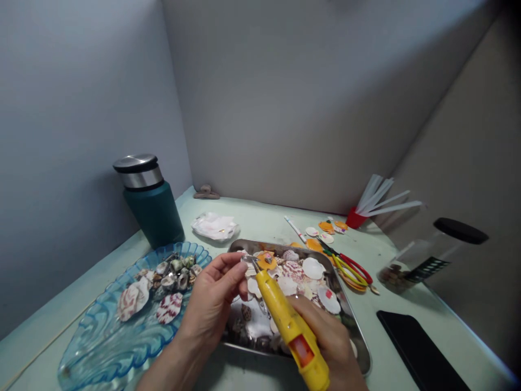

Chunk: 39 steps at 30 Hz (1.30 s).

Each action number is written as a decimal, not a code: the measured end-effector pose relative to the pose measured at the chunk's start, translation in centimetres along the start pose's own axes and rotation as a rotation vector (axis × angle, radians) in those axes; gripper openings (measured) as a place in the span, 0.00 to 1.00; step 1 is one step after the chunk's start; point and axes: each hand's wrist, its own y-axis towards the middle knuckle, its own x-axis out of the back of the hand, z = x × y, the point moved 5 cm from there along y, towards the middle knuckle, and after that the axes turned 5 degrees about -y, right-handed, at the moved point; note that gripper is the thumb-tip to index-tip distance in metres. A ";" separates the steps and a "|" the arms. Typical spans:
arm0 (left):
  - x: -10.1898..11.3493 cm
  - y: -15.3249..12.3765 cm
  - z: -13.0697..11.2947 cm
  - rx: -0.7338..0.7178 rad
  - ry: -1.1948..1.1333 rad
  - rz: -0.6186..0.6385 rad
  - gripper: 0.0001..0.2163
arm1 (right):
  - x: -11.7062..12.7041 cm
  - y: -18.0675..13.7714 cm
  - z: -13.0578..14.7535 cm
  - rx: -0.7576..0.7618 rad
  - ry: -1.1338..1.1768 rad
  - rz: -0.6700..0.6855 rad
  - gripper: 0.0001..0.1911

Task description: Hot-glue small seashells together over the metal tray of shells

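Observation:
My right hand (328,336) is wrapped round a yellow glue gun (280,309), whose metal nozzle points up and to the left. Pinched in the fingertips of my left hand (217,298) is something small and greyish, right by the nozzle tip; its kind is too small to make out. Beneath both hands lies a metal tray (354,320) of seashells, among them a white scallop shell (313,268) and an orange shell (266,260). To the left, a blue scalloped plastic dish (109,347) carries small dark snail shells (175,279) and striped scallop shells (169,308).
A teal bottle (152,209) stands behind the dish. At the right are red-and-yellow-handled tools (354,271), a clear jar with a black lid (459,230) and a black phone (419,350). Glue sticks (376,198) fill a red cup (355,218). A plastic packet (215,226) lies behind the tray.

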 end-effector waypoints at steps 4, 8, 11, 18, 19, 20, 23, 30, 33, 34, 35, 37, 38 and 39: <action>0.1 0.2 0.1 0.028 -0.041 -0.019 0.10 | -0.1 -0.2 -0.2 -0.052 0.038 -0.008 0.12; 0.0 0.2 0.7 0.088 0.020 0.022 0.11 | 0.0 -0.8 -1.5 -0.283 -0.004 -0.130 0.08; -0.3 -0.2 1.4 0.139 0.141 0.096 0.11 | 0.4 -1.2 -2.2 -0.412 0.033 -0.231 0.06; -1.2 -1.1 2.8 0.241 0.341 0.206 0.11 | 0.5 -1.4 -2.4 -0.512 0.109 -0.238 0.07; -1.3 -1.1 2.9 0.245 0.355 0.213 0.11 | 0.5 -1.3 -2.4 -0.505 0.117 -0.223 0.07; -1.4 -1.2 3.1 0.244 0.367 0.219 0.11 | 0.4 -1.3 -2.4 -0.500 0.124 -0.211 0.07; -1.4 -1.2 3.4 0.237 0.409 0.233 0.11 | 0.3 -1.2 -2.2 -0.481 0.128 -0.191 0.05; -1.6 -1.3 3.5 0.196 0.491 0.285 0.11 | 0.6 -0.6 -1.2 -0.395 0.031 -0.174 0.04; -1.8 -1.2 3.5 0.191 0.496 0.286 0.11 | 0.6 -0.5 -0.9 -0.375 0.031 -0.182 0.07; -1.8 -1.2 3.5 0.195 0.495 0.284 0.11 | 0.6 -0.6 -0.9 -0.374 0.035 -0.188 0.08; -1.9 -1.2 3.4 0.199 0.494 0.282 0.11 | 0.6 -0.6 -0.9 -0.376 0.037 -0.195 0.08; -1.9 -1.3 3.4 0.204 0.492 0.275 0.11 | 0.6 -0.6 -1.0 -0.382 0.040 -0.197 0.07; -1.9 -1.3 3.4 0.206 0.493 0.270 0.11 | 0.6 -0.6 -1.0 -0.382 0.039 -0.196 0.07; -1.9 -1.3 3.4 0.208 0.492 0.266 0.11 | 0.5 -0.6 -1.0 -0.383 0.038 -0.196 0.07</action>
